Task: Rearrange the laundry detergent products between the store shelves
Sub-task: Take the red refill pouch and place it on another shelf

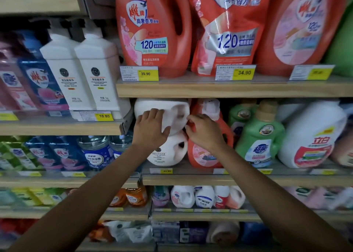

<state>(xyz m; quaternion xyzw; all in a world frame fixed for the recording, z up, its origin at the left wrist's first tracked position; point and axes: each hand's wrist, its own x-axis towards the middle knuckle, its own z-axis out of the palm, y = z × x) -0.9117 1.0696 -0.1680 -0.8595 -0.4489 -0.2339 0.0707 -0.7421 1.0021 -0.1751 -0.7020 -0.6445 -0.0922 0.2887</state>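
On the mid shelf of the right bay, at its far left end, sits the upper white jug. It's a plain white plastic detergent jug w/ a moulded handle hole on its right side and no label showing. It's stacked on the lower white jug, which stands upright w/ a small dark round logo and black print on its front. The upper white jug's top is just under the wooden board above. Just beside both jugs, to the right, stands a red bottle w/ a white cap, then a green bottle.

Left hand: palm flat on the upper white jug's front-left, fingers straight and spread, thumb splayed under the jug's lower edge. It presses the jug and isn't wrapped round it. The forearm reaches up from bottom-left.

Right hand: back of hand to camera, fingers bent. The tips are at the upper white jug's right edge by the handle, btwn the jug and the red bottle. Can't tell if it pinches the jug or only touches it. The forearm comes up from bottom-right.
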